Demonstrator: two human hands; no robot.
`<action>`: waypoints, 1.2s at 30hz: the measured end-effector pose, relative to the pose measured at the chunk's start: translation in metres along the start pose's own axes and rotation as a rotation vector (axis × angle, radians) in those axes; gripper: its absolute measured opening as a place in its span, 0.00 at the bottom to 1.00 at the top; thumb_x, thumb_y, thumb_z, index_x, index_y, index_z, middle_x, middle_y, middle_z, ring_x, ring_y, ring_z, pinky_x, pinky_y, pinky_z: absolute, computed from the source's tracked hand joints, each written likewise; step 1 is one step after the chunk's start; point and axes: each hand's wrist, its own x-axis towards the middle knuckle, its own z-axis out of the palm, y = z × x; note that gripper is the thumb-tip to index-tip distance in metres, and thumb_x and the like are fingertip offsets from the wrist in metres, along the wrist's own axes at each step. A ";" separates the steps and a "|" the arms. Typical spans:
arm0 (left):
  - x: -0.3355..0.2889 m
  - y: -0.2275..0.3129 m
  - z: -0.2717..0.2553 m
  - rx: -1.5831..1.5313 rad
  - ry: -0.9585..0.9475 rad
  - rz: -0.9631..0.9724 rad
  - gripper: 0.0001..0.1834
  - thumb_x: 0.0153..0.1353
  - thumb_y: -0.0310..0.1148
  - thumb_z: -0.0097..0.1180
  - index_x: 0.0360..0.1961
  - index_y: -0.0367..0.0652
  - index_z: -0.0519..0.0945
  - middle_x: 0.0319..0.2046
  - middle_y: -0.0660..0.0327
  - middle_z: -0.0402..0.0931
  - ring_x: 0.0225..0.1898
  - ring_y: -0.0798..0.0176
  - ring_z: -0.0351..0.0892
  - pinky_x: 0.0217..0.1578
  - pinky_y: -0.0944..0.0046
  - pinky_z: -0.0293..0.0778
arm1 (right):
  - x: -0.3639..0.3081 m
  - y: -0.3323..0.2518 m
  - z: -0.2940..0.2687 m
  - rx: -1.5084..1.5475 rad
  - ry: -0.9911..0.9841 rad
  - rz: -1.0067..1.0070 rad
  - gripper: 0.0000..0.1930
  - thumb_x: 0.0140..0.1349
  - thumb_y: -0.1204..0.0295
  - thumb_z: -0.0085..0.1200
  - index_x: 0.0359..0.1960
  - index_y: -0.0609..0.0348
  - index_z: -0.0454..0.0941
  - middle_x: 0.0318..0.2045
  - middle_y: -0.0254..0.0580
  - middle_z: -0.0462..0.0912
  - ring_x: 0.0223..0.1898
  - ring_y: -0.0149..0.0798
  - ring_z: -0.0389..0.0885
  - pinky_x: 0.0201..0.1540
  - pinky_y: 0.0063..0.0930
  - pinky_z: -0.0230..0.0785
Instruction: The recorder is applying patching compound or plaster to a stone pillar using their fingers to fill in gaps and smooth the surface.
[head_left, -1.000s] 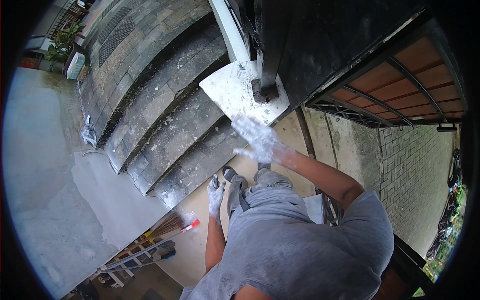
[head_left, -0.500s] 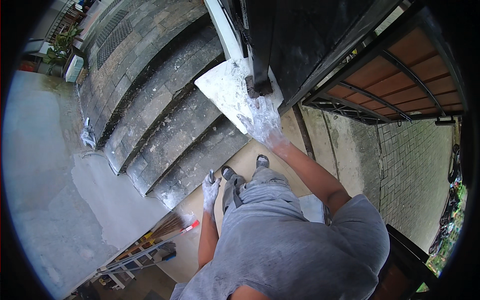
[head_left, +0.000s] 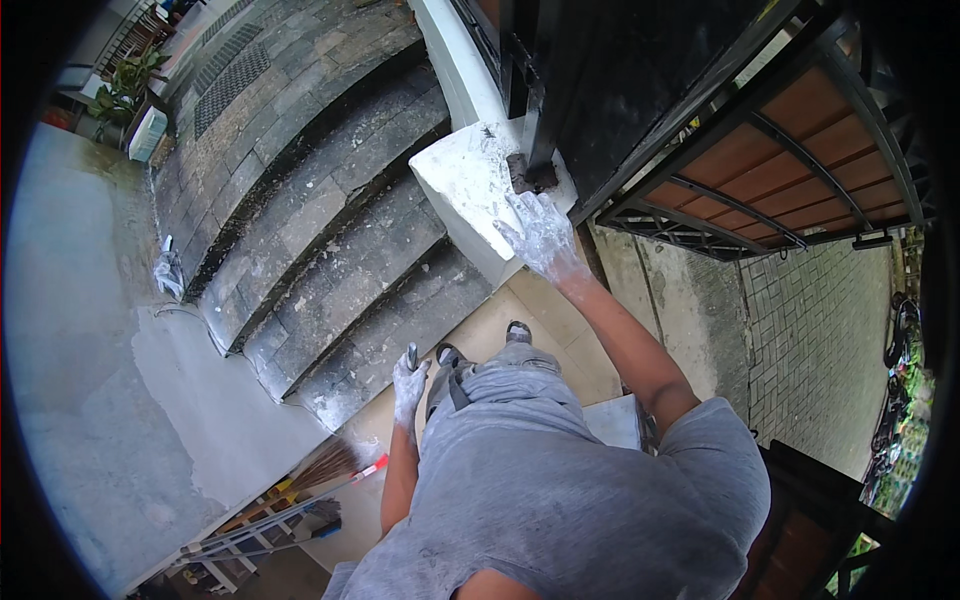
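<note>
My right hand (head_left: 545, 237), coated in white powder or paste, reaches out over the front edge of a white block (head_left: 462, 172). Its fingers are spread and point at a rough dark hollow (head_left: 530, 174) in the block's top, where a black metal post (head_left: 541, 128) stands. Nothing shows in that hand. Low by my left leg, my left hand (head_left: 408, 388), also whitened, is closed around a small grey metal tool (head_left: 412, 356). Only the tool's end sticks up past the fingers, so its kind stays hidden.
Curved grey stone steps (head_left: 330, 230) rise on the left beside a patchy grey wall (head_left: 90, 330). A black gate with brown panels (head_left: 790, 160) stands at right. Near my left arm are a broom (head_left: 325, 462) and poles (head_left: 250, 530). My feet are on beige tiles (head_left: 560, 320).
The whole view has shifted slightly, with the block now a little farther right. My right hand stays by the hollow, and the left still holds the metal tool.
</note>
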 end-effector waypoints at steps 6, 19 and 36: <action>0.011 -0.001 -0.019 -0.022 0.058 0.077 0.14 0.51 0.32 0.63 0.23 0.37 0.69 0.16 0.59 0.69 0.20 0.65 0.68 0.23 0.60 0.67 | -0.001 -0.001 -0.001 -0.039 -0.026 -0.030 0.20 0.57 0.62 0.58 0.46 0.64 0.76 0.36 0.46 0.76 0.38 0.47 0.74 0.43 0.37 0.70; 0.029 -0.031 -0.042 -0.051 -0.040 -0.023 0.18 0.50 0.37 0.65 0.26 0.34 0.71 0.25 0.47 0.73 0.31 0.46 0.71 0.35 0.49 0.67 | 0.033 -0.067 0.061 -0.112 -0.271 -0.028 0.44 0.65 0.45 0.41 0.67 0.76 0.48 0.67 0.65 0.53 0.70 0.55 0.50 0.72 0.39 0.39; 0.065 -0.100 -0.081 -0.047 0.037 0.304 0.12 0.54 0.31 0.62 0.26 0.37 0.71 0.18 0.62 0.72 0.18 0.68 0.75 0.18 0.66 0.71 | 0.118 -0.036 0.102 -0.269 -0.229 0.527 0.56 0.57 0.33 0.39 0.66 0.80 0.44 0.68 0.69 0.46 0.72 0.57 0.41 0.73 0.43 0.30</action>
